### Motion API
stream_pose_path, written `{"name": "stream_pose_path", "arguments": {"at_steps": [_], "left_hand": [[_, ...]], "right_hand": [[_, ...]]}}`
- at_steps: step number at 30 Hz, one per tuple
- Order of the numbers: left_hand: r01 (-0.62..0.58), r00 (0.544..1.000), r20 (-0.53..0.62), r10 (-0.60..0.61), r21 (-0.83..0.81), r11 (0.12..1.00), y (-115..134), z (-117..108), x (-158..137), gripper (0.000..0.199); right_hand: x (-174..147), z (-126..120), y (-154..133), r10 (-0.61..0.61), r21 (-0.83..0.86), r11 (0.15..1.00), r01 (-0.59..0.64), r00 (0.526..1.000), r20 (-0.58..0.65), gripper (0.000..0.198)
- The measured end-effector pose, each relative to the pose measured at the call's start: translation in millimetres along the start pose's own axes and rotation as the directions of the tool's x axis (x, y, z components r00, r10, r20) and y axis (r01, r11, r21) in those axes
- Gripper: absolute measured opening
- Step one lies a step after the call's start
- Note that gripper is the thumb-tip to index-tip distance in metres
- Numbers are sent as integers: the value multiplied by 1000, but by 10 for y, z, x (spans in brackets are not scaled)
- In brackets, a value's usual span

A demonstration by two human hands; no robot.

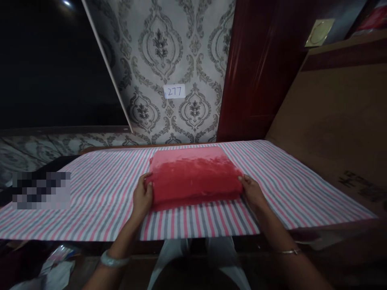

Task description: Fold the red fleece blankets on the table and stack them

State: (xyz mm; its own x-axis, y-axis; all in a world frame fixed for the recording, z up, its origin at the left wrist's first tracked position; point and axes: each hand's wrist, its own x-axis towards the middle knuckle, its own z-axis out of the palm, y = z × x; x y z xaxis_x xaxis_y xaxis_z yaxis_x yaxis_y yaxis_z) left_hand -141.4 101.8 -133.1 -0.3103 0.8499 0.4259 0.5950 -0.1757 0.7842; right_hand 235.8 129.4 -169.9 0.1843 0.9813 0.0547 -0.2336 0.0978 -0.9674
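A flat red rectangular thing (193,177) rests on the striped cloth in front of me. Its far strip looks paler pink, and the surface seems soft like plush; whether it is folded cloth or a covered box I cannot tell. My left hand (143,195) is closed on its left edge, thumb on the near side and fingers toward the far side. At the right edge, my right hand (251,189) pinches the corner between thumb and fingers. The near edge of the red thing lies a little back from the table's front.
A pink, white and grey striped cloth (105,189) covers the table. Behind it is a patterned wall with a paper marked 277 (174,91). A dark screen (60,68) hangs at left, and a large cardboard box (341,121) stands along the right.
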Motion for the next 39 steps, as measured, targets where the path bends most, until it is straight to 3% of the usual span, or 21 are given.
{"name": "stream_pose_path", "arguments": {"at_steps": [2, 7, 10, 12, 14, 17, 19, 21, 25, 28, 31, 33, 35, 37, 39], "left_hand": [[-16, 1000, -18, 16, 25, 1000, -69, 4, -9, 40], [26, 998, 58, -27, 23, 999, -138, -85, -89, 52], [-188, 982, 11, 189, 146, 971, -113, -135, -212, 60], [-393, 915, 38, 402, 307, 867, -105, -148, -303, 62], [-538, 833, 141, 536, 433, 723, -115, -147, -372, 62], [-666, 733, 297, 612, 495, 557, -161, -135, -389, 53], [-706, 695, 369, 617, 510, 491, -200, -137, -345, 52], [-731, 671, 426, 607, 516, 446, -236, -150, -281, 54], [-756, 649, 493, 580, 503, 419, -285, -172, -179, 57], [-752, 657, 525, 541, 507, 420, -296, -167, -156, 58], [-755, 649, 507, 568, 520, 398, -293, -178, -169, 56], [-765, 630, 466, 621, 512, 391, -294, -208, -193, 52], [-753, 637, 403, 657, 506, 420, -311, -247, -229, 47], [-695, 697, 308, 647, 514, 504, -347, -277, -275, 48], [-591, 787, 203, 583, 518, 618, -394, -287, -330, 55]], "right_hand": [[1, -34, 27, -12, -41, 999, 10, 998, -57, 37], [-87, -120, 3, 39, -68, 997, -39, 999, 7, 35], [-167, -153, -24, 8, -90, 996, -5, 999, 33, 38], [-202, -179, -22, -19, -128, 991, 23, 999, 35, 37], [-219, -212, -1, -30, -163, 986, 33, 999, 20, 36], [-243, -271, 47, -83, -187, 980, 74, 996, -41, 40], [-281, -310, 77, -173, -269, 950, 156, 984, -38, 47], [-336, -339, 103, -271, -430, 860, 276, 960, 74, 55], [-412, -317, 160, -344, -679, 543, 493, 869, 356, 69], [-387, -240, 204, -340, -793, 366, 487, 863, 373, 78], [-336, -170, 214, -344, -850, 289, 440, 877, 336, 79], [-322, -156, 198, -353, -840, 319, 438, 878, 324, 79], [-331, -176, 174, -368, -805, 417, 422, 888, 275, 79], [-358, -226, 156, -355, -762, 556, 332, 924, 143, 75], [-390, -291, 150, -295, -722, 660, 207, 956, 5, 59]]}}
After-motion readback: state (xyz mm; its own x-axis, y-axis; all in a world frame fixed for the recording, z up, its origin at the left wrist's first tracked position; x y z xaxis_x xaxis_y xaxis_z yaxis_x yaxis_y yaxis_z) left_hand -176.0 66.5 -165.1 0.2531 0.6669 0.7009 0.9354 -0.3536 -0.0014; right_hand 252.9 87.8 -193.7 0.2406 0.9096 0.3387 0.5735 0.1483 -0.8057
